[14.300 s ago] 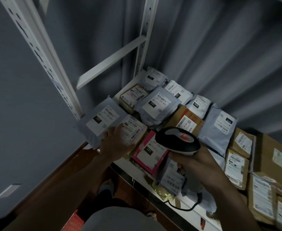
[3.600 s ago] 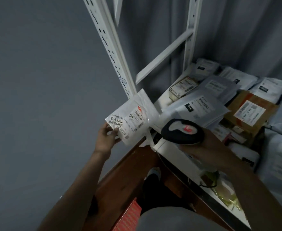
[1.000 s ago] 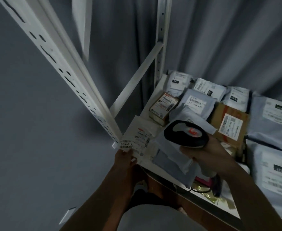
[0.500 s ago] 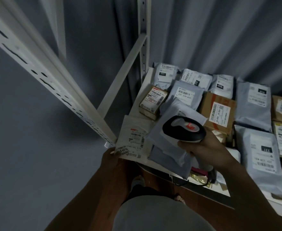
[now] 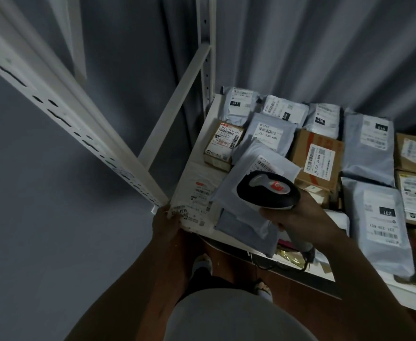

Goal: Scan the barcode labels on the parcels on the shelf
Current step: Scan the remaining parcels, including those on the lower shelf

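The left hand (image 5: pixel 166 223) pinches the near corner of a flat white parcel (image 5: pixel 197 201) that lies on the front left corner of the white shelf (image 5: pixel 208 121), just beside the perforated upright post (image 5: pixel 79 124) at 9 o'clock from it. The right hand (image 5: pixel 298 215) is clenched around the handle of a black-and-white barcode scanner (image 5: pixel 268 193), whose head hangs over a grey poly mailer (image 5: pixel 256 173) lying at 3 o'clock of the white parcel and overlapping its edge. At 12 o'clock of the scanner sits another grey mailer marked 231 239 K01 (image 5: pixel 269 132), with a small cardboard box (image 5: pixel 223 145) at 10 o'clock and a brown carton with a white label (image 5: pixel 319 158) at 2 o'clock. More grey mailers and cartons fill the shelf toward 3 o'clock, labels up.
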